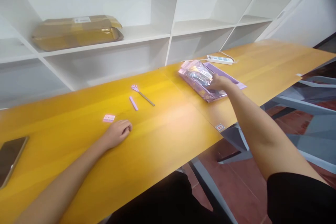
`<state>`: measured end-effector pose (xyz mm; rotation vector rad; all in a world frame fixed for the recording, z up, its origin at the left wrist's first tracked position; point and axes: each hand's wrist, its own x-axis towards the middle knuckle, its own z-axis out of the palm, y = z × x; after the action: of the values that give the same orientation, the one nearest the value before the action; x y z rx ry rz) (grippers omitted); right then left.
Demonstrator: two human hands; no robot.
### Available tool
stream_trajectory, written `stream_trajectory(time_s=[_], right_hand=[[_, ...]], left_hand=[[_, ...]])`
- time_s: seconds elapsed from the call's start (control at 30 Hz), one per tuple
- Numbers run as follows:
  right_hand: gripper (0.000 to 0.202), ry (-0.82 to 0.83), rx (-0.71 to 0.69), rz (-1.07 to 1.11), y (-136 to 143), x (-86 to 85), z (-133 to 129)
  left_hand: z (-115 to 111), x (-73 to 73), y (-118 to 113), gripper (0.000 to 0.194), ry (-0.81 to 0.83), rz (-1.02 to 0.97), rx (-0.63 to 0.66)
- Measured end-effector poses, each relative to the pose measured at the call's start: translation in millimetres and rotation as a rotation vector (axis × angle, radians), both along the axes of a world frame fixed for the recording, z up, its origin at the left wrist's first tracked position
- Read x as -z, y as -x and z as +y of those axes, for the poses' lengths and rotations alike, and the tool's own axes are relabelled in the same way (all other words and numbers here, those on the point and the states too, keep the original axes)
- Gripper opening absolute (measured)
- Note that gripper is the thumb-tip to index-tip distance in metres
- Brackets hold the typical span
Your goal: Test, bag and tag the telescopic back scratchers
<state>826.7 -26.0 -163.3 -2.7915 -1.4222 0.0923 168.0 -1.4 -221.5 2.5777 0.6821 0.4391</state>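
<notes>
The right hand is stretched far forward, with the arm almost straight. It lies on a shiny pink packet, and the fingers are bent over the near right part of the packet. It is not possible to tell if the fingers really grip the packet or only press on it. The packet lies flat on the yellow surface, on top of a flat purple sheet that shows at its right side.

The left hand rests on the surface, close to the body. Its fingers are curled loosely inward and it holds nothing. Just beside it, a little further from the person, lies a small pink card.

Between the two hands, further out, there is a small pink fork-like tool with a thin handle, and near it a short pink stick. They lie apart from each other.

At the left edge of the surface lies a dark phone. Behind the packet, near the wall, is a white power strip. White shelves stand behind the surface, and a brown wrapped parcel lies on one shelf at the left.
</notes>
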Motion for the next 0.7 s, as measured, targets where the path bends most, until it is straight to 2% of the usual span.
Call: stream_trajectory(time_s=[0.07,0.17,0.3,0.4,0.57,0.7], right_hand=[[0.087,-0.022,0.066,-0.003,3,0.8,0],[0.066,-0.108,0.155,0.058,4,-3.4,-2],[0.04,-0.175,0.204,0.176,3,-15.4,-15],[0.033,-0.22,0.219,0.202,6,-20.7,-29],[0.038,-0.145,0.132,0.157,10,-18.4,-29],[0.087,-0.029,0.027,0.079,13,-16.1,-20]], left_hand=[[1,-0.6,0,0.02,-0.003,0.006,-0.008],[1,-1.8,0,0.02,-0.019,0.019,-0.008],[0,-3.2,0,0.022,-0.029,0.037,-0.007],[0,-3.0,-1,0.022,-0.03,0.028,-0.007],[1,-2.1,-1,0.02,-0.035,0.007,-0.004],[0,-1.8,0,0.02,-0.027,0.004,0.005]])
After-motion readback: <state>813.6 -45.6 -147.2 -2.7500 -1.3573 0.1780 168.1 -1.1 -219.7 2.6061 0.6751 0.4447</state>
